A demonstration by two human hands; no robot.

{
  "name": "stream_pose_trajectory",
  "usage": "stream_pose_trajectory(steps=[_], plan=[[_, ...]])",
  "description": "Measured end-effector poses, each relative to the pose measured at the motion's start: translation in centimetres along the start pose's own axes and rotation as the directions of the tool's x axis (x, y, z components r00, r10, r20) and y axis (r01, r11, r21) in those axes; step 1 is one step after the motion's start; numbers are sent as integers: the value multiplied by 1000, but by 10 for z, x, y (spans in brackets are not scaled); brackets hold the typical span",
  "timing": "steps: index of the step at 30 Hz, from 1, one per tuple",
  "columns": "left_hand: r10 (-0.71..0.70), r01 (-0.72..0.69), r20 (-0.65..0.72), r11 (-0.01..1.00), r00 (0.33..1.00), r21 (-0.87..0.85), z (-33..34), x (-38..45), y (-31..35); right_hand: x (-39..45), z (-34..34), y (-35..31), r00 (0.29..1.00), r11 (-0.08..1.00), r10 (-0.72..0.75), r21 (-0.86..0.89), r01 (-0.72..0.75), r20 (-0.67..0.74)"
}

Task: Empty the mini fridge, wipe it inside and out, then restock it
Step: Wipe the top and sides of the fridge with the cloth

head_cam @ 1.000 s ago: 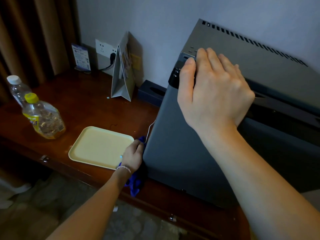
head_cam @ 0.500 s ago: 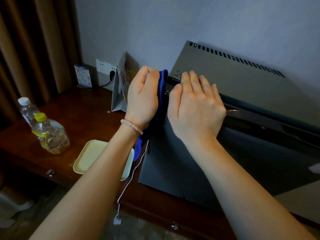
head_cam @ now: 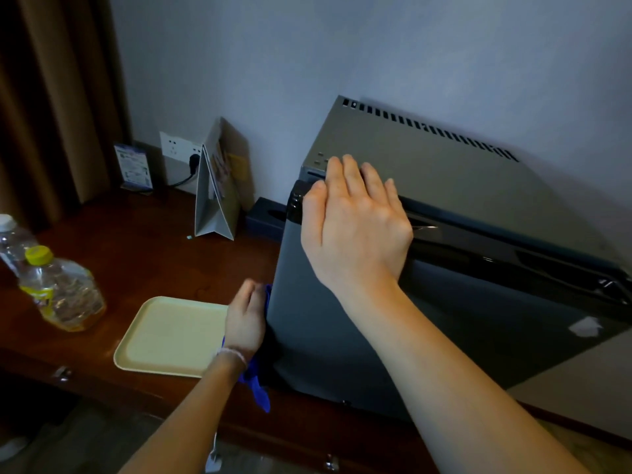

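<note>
A dark grey mini fridge (head_cam: pixel 444 200) stands on the wooden desk (head_cam: pixel 143 268), its door closed. My right hand (head_cam: pixel 352 227) lies flat over the top left front corner of the fridge, fingers straight. My left hand (head_cam: pixel 244 319) presses a blue cloth (head_cam: pixel 254 384) against the lower part of the fridge's left side; the cloth's tail hangs below my wrist. Two bottles stand at the far left of the desk: a yellow-capped one (head_cam: pixel 61 295) and a white-capped one (head_cam: pixel 13 241) behind it.
A cream tray (head_cam: pixel 167 336) lies on the desk just left of my left hand. A folded paper stand (head_cam: pixel 219 186), a dark box (head_cam: pixel 266 217), a small card (head_cam: pixel 133 169) and a wall socket (head_cam: pixel 178 148) with a plug sit by the wall. Brown curtains (head_cam: pixel 51 97) hang at left.
My left hand with the blue cloth has slid down the fridge's left side from the top edge to near the bottom. My right hand stays on the top front corner.
</note>
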State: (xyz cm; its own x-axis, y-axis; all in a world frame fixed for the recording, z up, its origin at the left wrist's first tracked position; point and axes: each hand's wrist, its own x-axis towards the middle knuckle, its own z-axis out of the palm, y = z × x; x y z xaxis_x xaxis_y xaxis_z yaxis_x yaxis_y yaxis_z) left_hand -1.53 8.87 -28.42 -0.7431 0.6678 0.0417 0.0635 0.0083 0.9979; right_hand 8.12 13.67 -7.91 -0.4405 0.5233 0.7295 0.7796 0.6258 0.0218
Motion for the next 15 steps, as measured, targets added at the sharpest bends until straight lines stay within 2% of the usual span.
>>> stream_pose_trajectory(steps=[3, 6, 10, 13, 15], plan=[[-170, 169, 35, 984, 985, 51, 0, -4, -34, 0, 0, 1, 1000, 1000, 0, -4, 0, -13], [-179, 179, 2, 983, 984, 31, 1, -5, -36, 0, 0, 1, 1000, 1000, -5, -11, 5, -11], [32, -33, -30, 999, 999, -41, -2, 0, 20, 1, 1, 2, 1000, 1000, -9, -15, 9, 9], [237, -237, -21, 964, 971, -121, -7, 6, 96, 0, 0, 1, 1000, 1000, -3, -6, 3, 8], [309, -313, -51, 936, 950, -163, -9, 10, 143, 0, 0, 1, 1000, 1000, 3, 0, -3, -2]])
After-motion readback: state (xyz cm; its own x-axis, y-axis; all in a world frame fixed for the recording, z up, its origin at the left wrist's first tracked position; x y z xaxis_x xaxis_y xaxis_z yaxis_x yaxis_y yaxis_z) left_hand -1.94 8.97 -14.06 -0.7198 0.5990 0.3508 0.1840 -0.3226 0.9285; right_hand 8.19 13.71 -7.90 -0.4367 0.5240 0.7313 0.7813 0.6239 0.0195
